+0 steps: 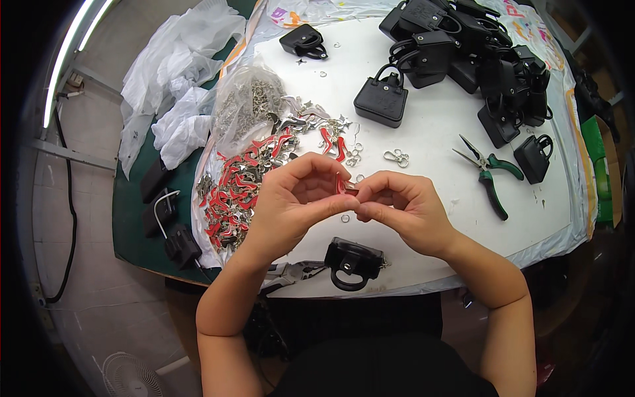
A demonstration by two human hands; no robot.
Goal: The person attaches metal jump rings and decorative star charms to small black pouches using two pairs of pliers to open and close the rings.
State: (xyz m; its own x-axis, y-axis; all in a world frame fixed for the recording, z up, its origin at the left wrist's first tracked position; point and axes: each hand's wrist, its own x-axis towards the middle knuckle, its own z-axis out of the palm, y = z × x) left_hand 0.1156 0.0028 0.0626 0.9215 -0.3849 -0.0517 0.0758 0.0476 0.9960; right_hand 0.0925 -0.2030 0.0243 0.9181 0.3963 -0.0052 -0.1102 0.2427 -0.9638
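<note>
1. Between the two hands, just above the white tabletop (430, 248), sits a red high-heel charm (341, 185), likely raised for a closer look at so small a part.
2. The left hand (288, 198) pinches it between thumb and fingers, apparently to steady it. The right hand (407, 205) has thumb and forefinger closed together at its silvery end; whether they grip the charm or another small piece, I cannot tell.
3. Just beyond the fingers lies a silver clasp (397, 157); nearer the body, a black mini handbag (356, 259) lies by the edge, within easy reach.
4. Leftward, loose shoe charms (228, 192) spread beside a clear bag of chains (245, 109), perhaps for quick picking.
5. Rightward, green-handled pliers (487, 177) lie open; farther off, handbags (476, 53) are heaped, probably to spare working space.
</note>
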